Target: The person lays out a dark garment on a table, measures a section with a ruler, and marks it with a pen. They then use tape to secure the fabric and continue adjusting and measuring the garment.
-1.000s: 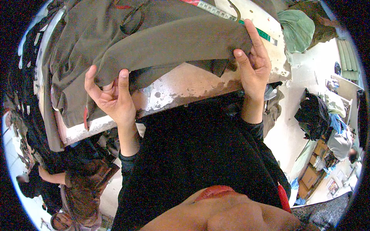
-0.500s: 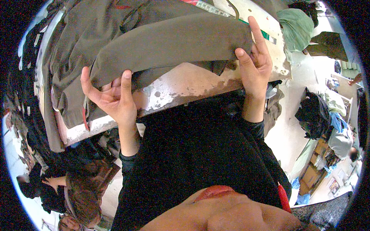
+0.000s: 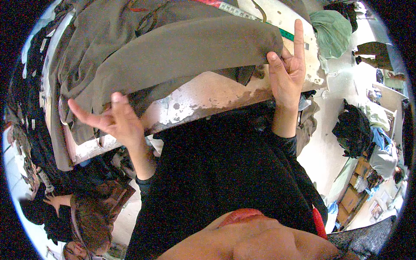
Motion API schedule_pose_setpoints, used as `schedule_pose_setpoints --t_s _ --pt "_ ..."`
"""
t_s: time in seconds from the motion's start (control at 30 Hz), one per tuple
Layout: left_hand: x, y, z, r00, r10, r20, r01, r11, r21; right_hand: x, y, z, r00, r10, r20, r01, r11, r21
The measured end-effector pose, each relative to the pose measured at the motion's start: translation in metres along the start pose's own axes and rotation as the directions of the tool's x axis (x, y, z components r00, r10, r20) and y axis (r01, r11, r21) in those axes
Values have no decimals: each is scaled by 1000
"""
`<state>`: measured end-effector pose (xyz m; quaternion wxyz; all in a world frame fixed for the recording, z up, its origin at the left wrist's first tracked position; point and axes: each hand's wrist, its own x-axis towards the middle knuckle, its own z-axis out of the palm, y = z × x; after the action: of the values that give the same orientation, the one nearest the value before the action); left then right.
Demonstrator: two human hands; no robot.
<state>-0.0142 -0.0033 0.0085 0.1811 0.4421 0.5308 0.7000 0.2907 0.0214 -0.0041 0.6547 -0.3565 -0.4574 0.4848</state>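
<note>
A long grey-brown strip of cloth (image 3: 186,47), part of a larger garment of the same colour, spans both hands over the table. My right hand (image 3: 288,71) pinches its right end between thumb and folded fingers, its index finger pointing straight up. At the lower left edge, my left hand (image 3: 123,123) grips the cloth with thumb against folded fingers; its index finger stretches out to the left. Blur softens that thumb, and the cloth hides some fingertips. Behind the strip lies a measuring tape (image 3: 238,11), white with a green stretch near the right hand.
The worn pale table (image 3: 190,104) has chipped paint along its near edge. More brown garment (image 3: 82,60) heaps at the left. A green cloth bundle (image 3: 331,32) sits beyond the right end. Another person (image 3: 89,216) is at lower left; black bags (image 3: 355,130) are on the right.
My left hand has moved left and slightly nearer, drawing that end of the cloth along. My right hand stays nearly in place, its index finger now more upright.
</note>
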Motion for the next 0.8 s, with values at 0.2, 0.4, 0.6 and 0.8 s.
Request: schedule_pose_setpoints --t_s 0.2,0.4,0.6,0.8 --pt "23 -8 -40 998 -57 -16 56 997 -62 -1 -2 4 1000 8 -9 -9 997 -80" --pt "25 -21 -48 999 -49 0 49 999 -5 2 -2 11 1000 -11 -21 10 999 -53" --pt "22 -5 -42 996 -79 -32 82 991 107 -6 -10 16 991 84 -105 -90 995 -49" --pt "11 18 -53 962 -272 17 258 930 264 -28 -18 10 997 -80 17 76 822 -565"
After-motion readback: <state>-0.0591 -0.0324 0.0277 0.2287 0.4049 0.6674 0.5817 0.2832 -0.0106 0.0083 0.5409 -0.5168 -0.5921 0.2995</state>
